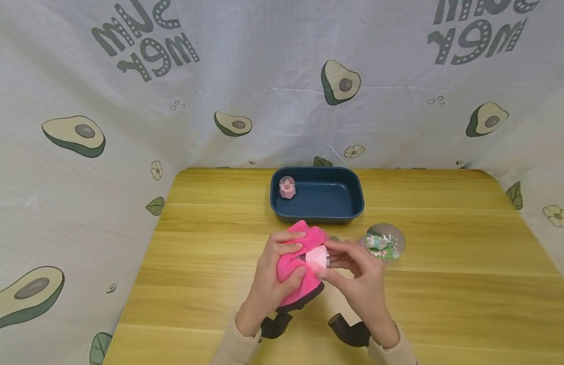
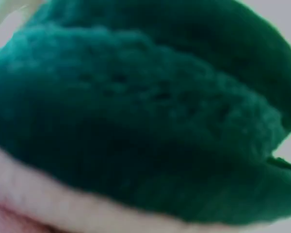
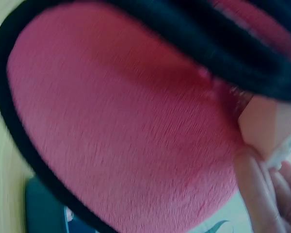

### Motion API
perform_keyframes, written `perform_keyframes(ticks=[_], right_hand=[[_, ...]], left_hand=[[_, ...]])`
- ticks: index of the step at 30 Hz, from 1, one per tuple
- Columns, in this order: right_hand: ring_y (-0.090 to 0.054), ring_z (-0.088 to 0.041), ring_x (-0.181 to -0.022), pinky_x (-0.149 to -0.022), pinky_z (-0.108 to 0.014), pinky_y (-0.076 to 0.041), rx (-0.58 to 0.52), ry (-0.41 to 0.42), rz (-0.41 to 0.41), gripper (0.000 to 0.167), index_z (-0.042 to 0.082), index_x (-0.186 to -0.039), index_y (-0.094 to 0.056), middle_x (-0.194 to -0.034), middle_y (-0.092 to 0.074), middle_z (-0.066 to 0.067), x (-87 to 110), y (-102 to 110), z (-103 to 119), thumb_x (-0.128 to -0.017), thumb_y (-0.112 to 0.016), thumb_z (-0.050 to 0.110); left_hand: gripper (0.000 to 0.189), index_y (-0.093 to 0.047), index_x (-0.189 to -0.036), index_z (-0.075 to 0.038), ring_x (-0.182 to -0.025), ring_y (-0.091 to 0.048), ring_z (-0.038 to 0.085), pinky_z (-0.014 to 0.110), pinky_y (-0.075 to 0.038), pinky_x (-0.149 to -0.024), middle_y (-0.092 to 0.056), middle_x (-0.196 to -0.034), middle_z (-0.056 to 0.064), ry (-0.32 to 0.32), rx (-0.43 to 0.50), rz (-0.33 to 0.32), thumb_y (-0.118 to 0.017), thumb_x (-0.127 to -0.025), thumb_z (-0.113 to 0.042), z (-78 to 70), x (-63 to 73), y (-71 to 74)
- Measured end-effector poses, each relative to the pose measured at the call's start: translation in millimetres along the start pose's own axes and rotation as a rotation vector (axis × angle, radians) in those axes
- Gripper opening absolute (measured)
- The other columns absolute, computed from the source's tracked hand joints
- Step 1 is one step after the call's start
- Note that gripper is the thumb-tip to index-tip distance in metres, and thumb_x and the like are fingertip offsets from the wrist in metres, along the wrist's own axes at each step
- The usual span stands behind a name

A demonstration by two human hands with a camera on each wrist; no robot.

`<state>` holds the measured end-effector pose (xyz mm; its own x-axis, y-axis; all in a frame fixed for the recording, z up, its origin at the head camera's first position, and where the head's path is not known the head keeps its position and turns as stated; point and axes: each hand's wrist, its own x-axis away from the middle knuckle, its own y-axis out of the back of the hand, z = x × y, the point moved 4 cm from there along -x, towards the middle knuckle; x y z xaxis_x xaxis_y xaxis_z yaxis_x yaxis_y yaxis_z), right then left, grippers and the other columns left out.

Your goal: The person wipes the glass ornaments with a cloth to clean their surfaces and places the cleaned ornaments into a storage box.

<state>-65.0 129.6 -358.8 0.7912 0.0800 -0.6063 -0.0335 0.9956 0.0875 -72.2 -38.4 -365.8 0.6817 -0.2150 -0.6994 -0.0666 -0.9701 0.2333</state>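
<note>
A blue tray rests on the wooden tabletop, with a round grey item showing green and white bits nearby. Behind hangs a pale avocado-print curtain.

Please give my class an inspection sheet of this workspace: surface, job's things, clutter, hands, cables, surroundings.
Surface: yellow wood-grain table.
Job's things: pink plush cloth with dark edging, wrapped partly around a pale pink faceted object.
Clutter: dark blue rectangular tray holding a small pink faceted item; round grey item with a green-and-white pattern, details unclear; black curved pieces near both wrists.
Hands: left hand grips the cloth; right hand pinches the object's end.
Cables: nothing seen.
Surroundings: white curtain printed with avocados and lettering.
</note>
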Motion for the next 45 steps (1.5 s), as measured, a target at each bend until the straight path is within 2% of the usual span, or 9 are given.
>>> perform_keyframes(ticks=[3, 10, 15, 22, 27, 30, 35, 39, 45], right_hand=[[-0.067, -0.011, -0.081, -0.072, -0.025, -0.055, 0.028, -0.012, 0.020, 0.044, -0.009, -0.109, -0.064, -0.101, -0.068, -0.007, -0.6, -3, 1, -0.072, -0.082, 0.006], [-0.058, -0.020, -0.105, -0.085, -0.020, -0.049, 0.115, 0.272, 0.164, 0.047, -0.005, -0.120, -0.060, -0.116, -0.056, -0.022, -7.1, -8, 3, -0.087, -0.071, 0.027], [-0.059, -0.019, -0.095, -0.080, -0.018, -0.050, 0.139, 0.363, 0.167, 0.044, -0.003, -0.114, -0.065, -0.107, -0.059, -0.020, -9.2, -7, 1, -0.084, -0.072, 0.029], [-0.060, -0.014, -0.068, -0.066, -0.020, -0.054, -0.039, 0.260, 0.114, 0.048, -0.012, -0.109, -0.060, -0.096, -0.061, -0.016, -4.6, -7, -8, -0.078, -0.077, 0.021], [-0.062, -0.009, -0.065, -0.062, -0.019, -0.054, -0.131, 0.108, 0.047, 0.046, -0.016, -0.105, -0.058, -0.088, -0.061, -0.011, -0.5, -9, -10, -0.080, -0.077, 0.017], [-0.062, -0.009, -0.069, -0.064, -0.018, -0.054, -0.109, 0.089, 0.023, 0.045, -0.016, -0.106, -0.059, -0.089, -0.062, -0.010, -0.4, -12, -9, -0.082, -0.075, 0.019], [-0.061, -0.015, -0.094, -0.079, -0.019, -0.052, 0.085, 0.249, 0.060, 0.046, -0.008, -0.114, -0.061, -0.108, -0.060, -0.018, -4.1, -14, -3, -0.088, -0.069, 0.029], [-0.055, -0.023, -0.111, -0.090, -0.021, -0.047, 0.135, 0.400, 0.128, 0.038, -0.001, -0.115, -0.064, -0.116, -0.057, -0.023, -7.3, -15, 3, -0.089, -0.067, 0.026], [-0.061, -0.022, -0.102, -0.089, -0.021, -0.048, 0.102, 0.482, 0.093, 0.035, -0.006, -0.108, -0.067, -0.105, -0.063, -0.021, -12.3, -15, 10, -0.085, -0.070, 0.021]], left_hand=[[0.033, -0.050, -0.106, -0.002, -0.110, -0.055, 0.028, 0.039, -0.051, -0.089, -0.054, -0.118, 0.016, 0.003, 0.014, -0.060, -0.052, -0.096, -0.033, 1.1, 1.2, 1.8], [0.029, -0.051, -0.105, 0.001, -0.113, -0.055, 0.027, 0.037, -0.049, -0.091, -0.055, -0.117, 0.017, 0.084, 0.121, -0.166, -0.054, -0.095, -0.026, 3.4, -0.7, 9.1], [0.027, -0.051, -0.103, 0.001, -0.111, -0.056, 0.027, 0.037, -0.049, -0.092, -0.056, -0.115, 0.017, 0.093, 0.154, -0.169, -0.053, -0.094, -0.024, 2.1, -1.4, 9.1], [0.024, -0.051, -0.102, -0.002, -0.108, -0.057, 0.027, 0.037, -0.050, -0.090, -0.057, -0.113, 0.016, 0.028, 0.068, -0.124, -0.053, -0.094, -0.024, 0.7, -1.1, 5.7], [0.026, -0.051, -0.099, -0.002, -0.105, -0.058, 0.026, 0.036, -0.051, -0.088, -0.057, -0.111, 0.016, -0.031, 0.015, -0.129, -0.050, -0.097, -0.028, 0.2, -0.9, 4.7], [0.028, -0.051, -0.099, -0.001, -0.105, -0.058, 0.026, 0.035, -0.052, -0.087, -0.057, -0.111, 0.017, -0.032, 0.014, -0.159, -0.050, -0.097, -0.029, 0.9, -0.7, 4.3], [0.029, -0.052, -0.104, 0.000, -0.112, -0.054, 0.028, 0.037, -0.052, -0.088, -0.055, -0.117, 0.016, 0.095, 0.108, -0.225, -0.054, -0.094, -0.027, 4.5, 0.5, 4.7], [0.030, -0.051, -0.107, -0.001, -0.117, -0.051, 0.030, 0.039, -0.052, -0.087, -0.053, -0.120, 0.015, 0.198, 0.195, -0.237, -0.057, -0.093, -0.026, 6.5, 1.8, 6.5], [0.028, -0.052, -0.105, 0.000, -0.116, -0.053, 0.031, 0.039, -0.051, -0.089, -0.054, -0.118, 0.017, 0.155, 0.176, -0.214, -0.055, -0.093, -0.025, 4.5, 0.3, 7.1]])
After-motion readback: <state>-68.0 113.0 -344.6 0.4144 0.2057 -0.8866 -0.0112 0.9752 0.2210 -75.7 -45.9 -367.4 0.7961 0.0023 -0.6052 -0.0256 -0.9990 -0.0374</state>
